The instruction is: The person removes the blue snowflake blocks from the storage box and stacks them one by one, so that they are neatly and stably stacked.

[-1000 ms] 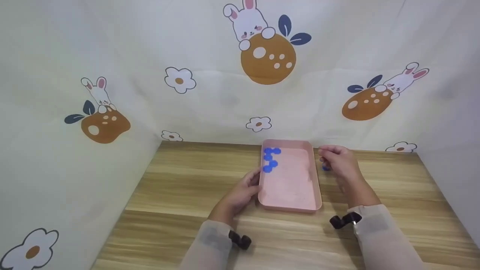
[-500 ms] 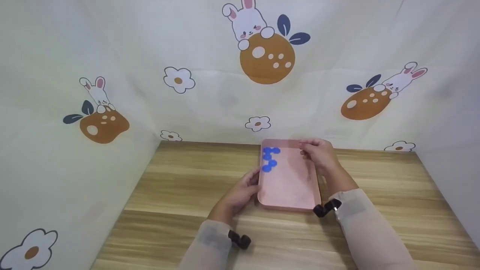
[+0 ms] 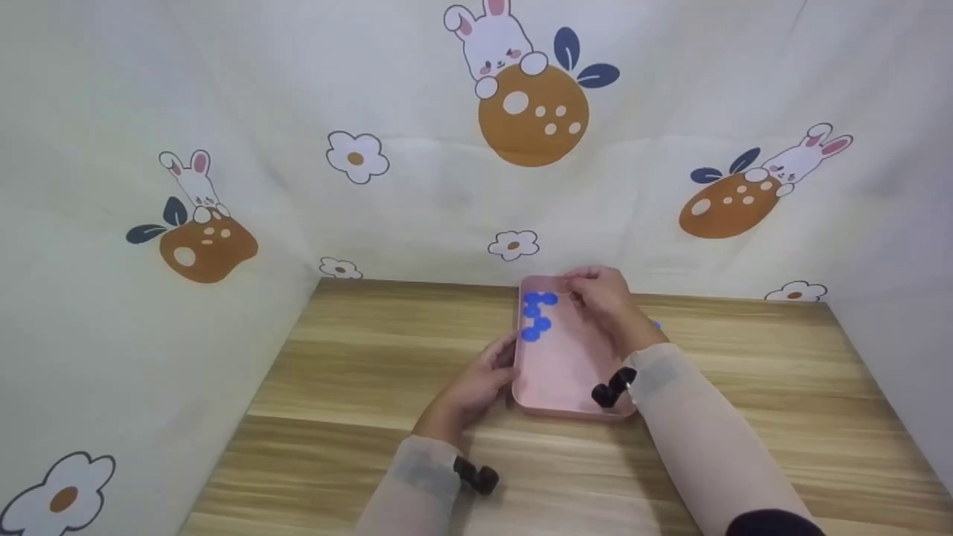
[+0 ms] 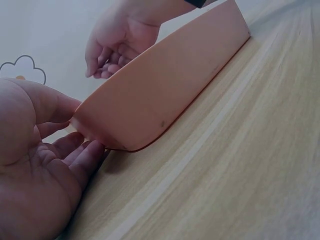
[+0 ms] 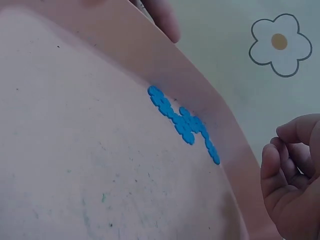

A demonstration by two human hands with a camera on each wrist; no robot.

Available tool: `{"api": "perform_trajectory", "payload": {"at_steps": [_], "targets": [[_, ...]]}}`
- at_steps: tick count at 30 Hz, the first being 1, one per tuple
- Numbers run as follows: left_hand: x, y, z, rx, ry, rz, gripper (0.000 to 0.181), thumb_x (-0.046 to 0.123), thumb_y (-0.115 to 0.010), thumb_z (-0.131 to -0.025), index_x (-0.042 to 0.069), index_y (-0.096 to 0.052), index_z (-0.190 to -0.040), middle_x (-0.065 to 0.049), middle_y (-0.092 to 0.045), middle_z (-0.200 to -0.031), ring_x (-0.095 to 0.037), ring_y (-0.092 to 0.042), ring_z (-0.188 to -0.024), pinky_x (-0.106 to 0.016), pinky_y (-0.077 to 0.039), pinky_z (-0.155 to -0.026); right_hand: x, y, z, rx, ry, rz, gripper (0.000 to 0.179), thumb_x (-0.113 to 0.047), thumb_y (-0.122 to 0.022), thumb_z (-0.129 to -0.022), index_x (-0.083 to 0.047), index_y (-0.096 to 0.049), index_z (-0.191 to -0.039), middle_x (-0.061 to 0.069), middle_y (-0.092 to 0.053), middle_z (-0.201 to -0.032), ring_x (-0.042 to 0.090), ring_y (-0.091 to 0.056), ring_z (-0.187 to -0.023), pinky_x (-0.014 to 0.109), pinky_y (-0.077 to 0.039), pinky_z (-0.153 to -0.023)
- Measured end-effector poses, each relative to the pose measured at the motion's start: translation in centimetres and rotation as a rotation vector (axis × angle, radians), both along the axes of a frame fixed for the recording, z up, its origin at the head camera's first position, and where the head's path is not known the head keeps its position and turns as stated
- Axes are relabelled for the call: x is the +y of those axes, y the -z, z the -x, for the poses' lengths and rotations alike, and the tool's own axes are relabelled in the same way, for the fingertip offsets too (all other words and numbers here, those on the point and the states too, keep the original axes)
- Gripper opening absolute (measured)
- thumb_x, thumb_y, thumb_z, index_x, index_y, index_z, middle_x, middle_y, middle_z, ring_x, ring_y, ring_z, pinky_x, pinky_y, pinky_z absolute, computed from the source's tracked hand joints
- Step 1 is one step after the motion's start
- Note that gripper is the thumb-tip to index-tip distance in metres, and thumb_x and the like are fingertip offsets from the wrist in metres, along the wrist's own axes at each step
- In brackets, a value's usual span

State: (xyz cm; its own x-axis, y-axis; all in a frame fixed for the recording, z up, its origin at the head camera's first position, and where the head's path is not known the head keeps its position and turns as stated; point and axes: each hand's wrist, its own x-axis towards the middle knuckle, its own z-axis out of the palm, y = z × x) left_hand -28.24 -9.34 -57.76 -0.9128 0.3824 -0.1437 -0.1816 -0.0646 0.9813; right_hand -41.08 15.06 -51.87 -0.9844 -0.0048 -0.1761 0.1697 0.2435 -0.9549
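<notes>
A shallow pink tray [image 3: 555, 376] lies on the wooden table against the back wall. Several flat blue toy discs [image 3: 531, 311], joined in a zigzag [image 5: 164, 105], lie along its far left inner side. At the tray's left side my left hand [image 3: 476, 380] grips the wall; in the left wrist view its thumb touches the rim and its fingers [image 4: 90, 157] meet the outside. Over the tray's far right part, my right hand [image 3: 604, 290] hovers with curled fingers, thumb and index tips together. No thing shows between those tips [image 5: 272, 147].
A small blue piece [image 3: 657, 326] lies on the table [image 3: 744, 357] right of the tray, partly hidden by my right forearm. A cloth wall [image 3: 417, 223] with printed rabbits and flowers rises directly behind the tray.
My right hand has moved left from beside the blue piece on the table to above the tray, its fingertips kept together. My left hand and the tray stay in place.
</notes>
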Motion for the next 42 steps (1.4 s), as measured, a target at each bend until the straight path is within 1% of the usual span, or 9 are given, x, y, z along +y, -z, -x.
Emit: {"api": "perform_trajectory", "payload": {"at_steps": [7, 12, 15, 23, 26, 30, 34, 37, 42], "targets": [[-0.1, 0.0, -0.1, -0.007, -0.008, 0.016, 0.069, -0.002, -0.049, -0.105, 0.01, -0.028, -0.17, -0.015, -0.028, -0.178, -0.033, -0.022, -0.168, -0.052, -0.024, -0.137, -1.3, 1.2, 0.7, 0.001, 0.056, -0.006, 0.026, -0.015, -0.073, -0.096, -0.002, -0.079, -0.118, 0.018, -0.077, -0.1, 0.019, -0.07, -0.076, 0.032, -0.063, -0.067], [-0.1, -0.1, 0.0, -0.014, -0.01, 0.005, 0.068, -0.001, -0.048, -0.106, 0.011, -0.028, -0.17, -0.014, -0.027, -0.178, -0.032, -0.021, -0.168, -0.052, -0.023, -0.137, -1.9, 2.1, 0.6, -0.045, 0.103, -0.055, 0.025, -0.027, -0.077, -0.097, -0.01, -0.08, -0.116, 0.018, -0.077, -0.112, 0.024, -0.072, -0.087, 0.034, -0.064, -0.075], [0.0, -0.1, -0.1, -0.015, -0.007, -0.011, 0.068, -0.002, -0.046, -0.105, 0.01, -0.027, -0.17, -0.014, -0.025, -0.179, -0.032, -0.019, -0.168, -0.052, -0.022, -0.137, -1.9, 2.6, 0.6, -0.054, 0.109, -0.067, 0.024, -0.029, -0.076, -0.098, -0.013, -0.08, -0.116, 0.015, -0.077, -0.114, 0.025, -0.072, -0.094, 0.034, -0.064, -0.079], [0.1, 0.0, 0.0, 0.023, 0.006, -0.041, 0.068, -0.005, -0.046, -0.105, 0.002, -0.024, -0.169, -0.021, -0.025, -0.177, -0.037, -0.02, -0.167, -0.053, -0.021, -0.137, -1.6, 3.7, 0.8, -0.007, 0.082, -0.16, 0.018, -0.025, -0.079, -0.096, -0.019, -0.085, -0.112, 0.004, -0.08, -0.11, 0.02, -0.073, -0.094, 0.027, -0.065, -0.076], [0.1, 0.0, 0.0, 0.018, 0.005, -0.04, 0.068, -0.005, -0.045, -0.105, 0.003, -0.025, -0.169, -0.02, -0.025, -0.178, -0.036, -0.02, -0.167, -0.053, -0.021, -0.137, -1.5, 3.8, 0.6, 0.013, 0.062, -0.21, 0.019, -0.025, -0.079, -0.095, -0.02, -0.085, -0.113, 0.003, -0.081, -0.114, 0.02, -0.075, -0.099, 0.03, -0.066, -0.081], [0.2, -0.1, 0.0, 0.012, 0.004, -0.031, 0.068, -0.004, -0.046, -0.105, 0.005, -0.026, -0.169, -0.02, -0.027, -0.177, -0.035, -0.022, -0.167, -0.053, -0.023, -0.137, -1.5, 3.9, 0.6, 0.034, 0.063, -0.267, 0.022, -0.025, -0.081, -0.093, -0.021, -0.084, -0.114, 0.002, -0.082, -0.119, 0.022, -0.075, -0.113, 0.037, -0.065, -0.097], [0.2, -0.2, -0.1, 0.019, 0.003, -0.021, 0.068, -0.004, -0.048, -0.105, 0.004, -0.027, -0.169, -0.021, -0.028, -0.176, -0.036, -0.023, -0.167, -0.054, -0.024, -0.136, -1.7, 3.9, 0.6, 0.003, 0.081, -0.295, 0.023, -0.025, -0.083, -0.092, -0.024, -0.084, -0.115, 0.001, -0.081, -0.125, 0.023, -0.072, -0.125, 0.042, -0.061, -0.109], [0.2, -0.3, -0.1, 0.014, 0.001, -0.013, 0.068, -0.005, -0.047, -0.105, 0.004, -0.026, -0.169, -0.02, -0.027, -0.177, -0.035, -0.021, -0.167, -0.053, -0.022, -0.137, -1.9, 3.9, 0.6, -0.029, 0.093, -0.31, 0.024, -0.026, -0.084, -0.091, -0.026, -0.083, -0.115, -0.001, -0.08, -0.126, 0.024, -0.072, -0.126, 0.044, -0.06, -0.11], [0.1, -0.4, -0.2, 0.009, 0.003, -0.015, 0.069, -0.005, -0.046, -0.105, 0.004, -0.025, -0.169, -0.018, -0.023, -0.179, -0.034, -0.017, -0.168, -0.053, -0.02, -0.137, -2.4, 4.0, 0.6, -0.032, 0.099, -0.348, 0.025, -0.025, -0.086, -0.09, -0.027, -0.083, -0.115, -0.002, -0.081, -0.123, 0.023, -0.073, -0.121, 0.043, -0.062, -0.107]]}}
